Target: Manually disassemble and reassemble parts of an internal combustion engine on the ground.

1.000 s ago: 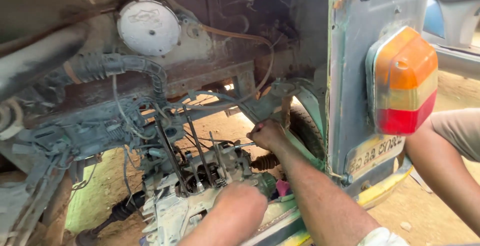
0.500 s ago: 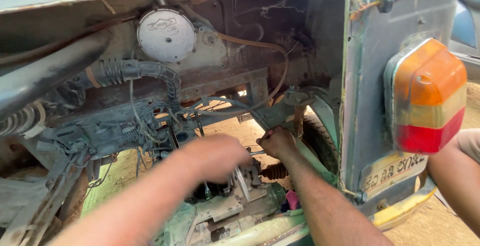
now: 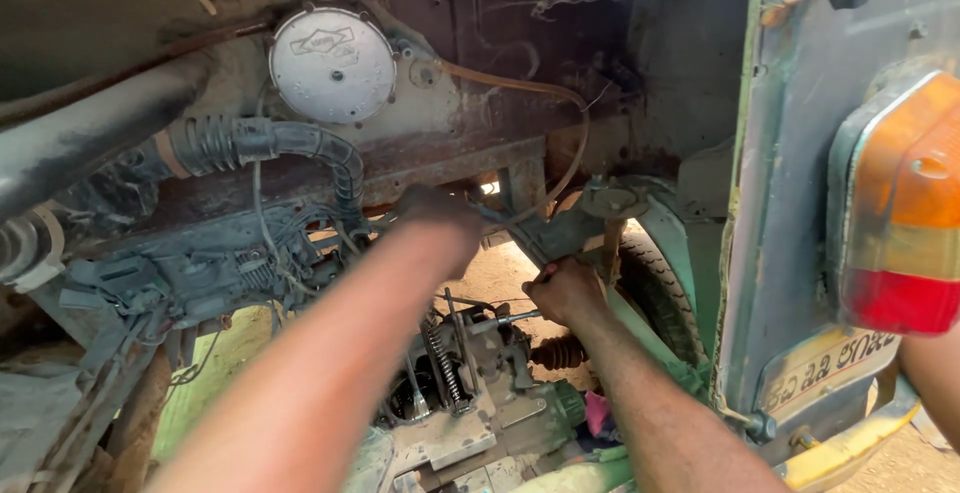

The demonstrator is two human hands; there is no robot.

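Observation:
My left hand (image 3: pixel 438 215) is stretched far up into the open rear engine bay, against the wires and hoses under the rusty cross member; motion blur hides its grip. My right hand (image 3: pixel 565 288) is lower and to the right, closed on a thin metal tool (image 3: pixel 505 320) that points left at the top of the greasy engine (image 3: pixel 465 393). A coil spring (image 3: pixel 436 351) and upright rods stand on the engine just left of the tool.
A round silver cap (image 3: pixel 333 63) and a black ribbed hose (image 3: pixel 290 143) sit above left. A wheel (image 3: pixel 655 273) is behind my right hand. The orange and red tail lamp (image 3: pixel 900 203) is on the body panel, and another person's arm (image 3: pixel 935 383) is at the right edge.
My left hand has risen from the engine top up to the wiring under the cross member. My right hand has stayed on the tool. The view has moved closer.

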